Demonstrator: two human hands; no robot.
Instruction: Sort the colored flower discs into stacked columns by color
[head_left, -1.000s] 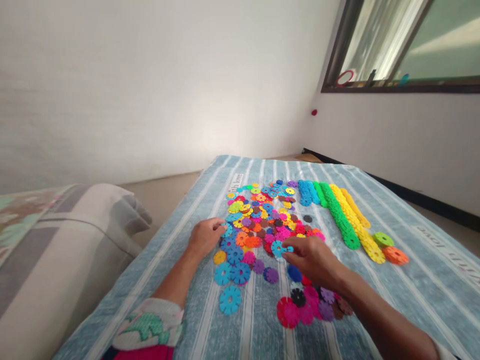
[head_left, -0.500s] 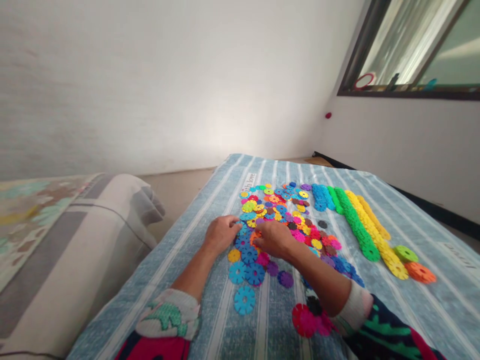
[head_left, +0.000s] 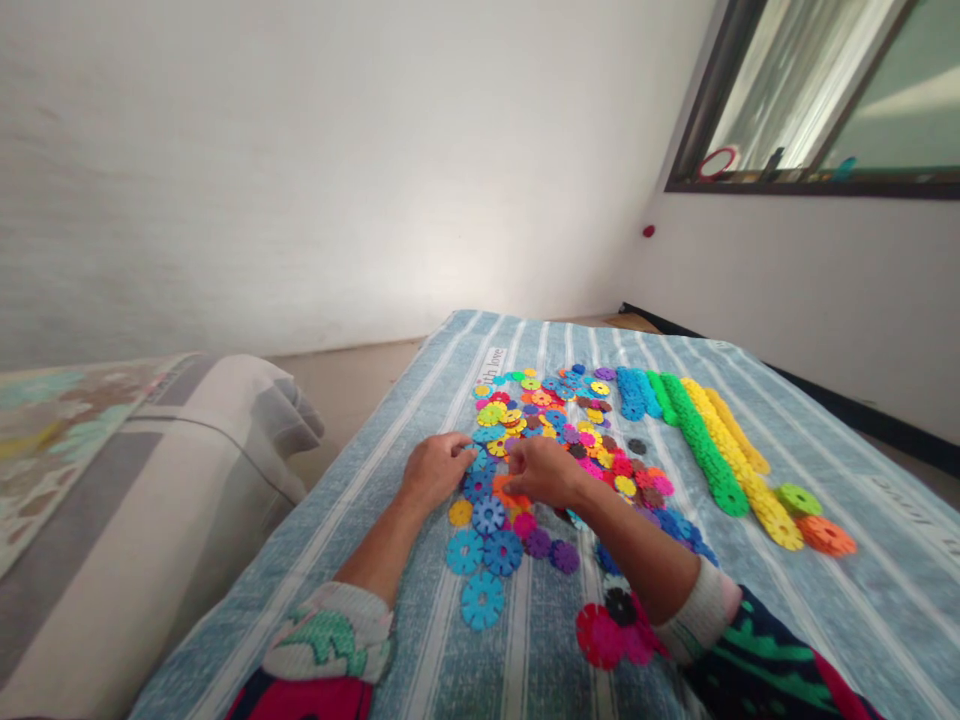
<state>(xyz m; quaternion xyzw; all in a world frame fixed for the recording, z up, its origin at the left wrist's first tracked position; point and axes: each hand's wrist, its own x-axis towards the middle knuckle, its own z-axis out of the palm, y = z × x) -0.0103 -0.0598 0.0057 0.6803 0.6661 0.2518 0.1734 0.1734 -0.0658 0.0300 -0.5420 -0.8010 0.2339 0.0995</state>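
A spread of flower-shaped plastic discs with notched rims, in many colours, covers the middle of the cloth. My right hand [head_left: 546, 470] is bent over the pile, thumb and fingers closed on the edge of an orange disc [head_left: 508, 490]. At the pile's left edge rests my left hand [head_left: 437, 470], its fingers curled together beside a light blue disc [head_left: 480, 458]; what they hold, if anything, is hidden. Closer to me lie a blue disc [head_left: 502, 552] and a larger light blue disc [head_left: 482, 600]. A red disc [head_left: 600, 636] overlaps pink and black ones near my right forearm.
On the right, overlapping discs form a green row [head_left: 701, 450], a yellow row [head_left: 742, 470] and a blue row [head_left: 631, 393]. An orange stack [head_left: 826, 535] stands near a lime disc [head_left: 798, 499]. The striped cloth [head_left: 360, 520] drops off at left, beside a covered surface [head_left: 217, 480].
My right hand has drawn the orange disc slightly toward me, so more of it shows. My left hand stays at the pile's edge. The view has shifted slightly.
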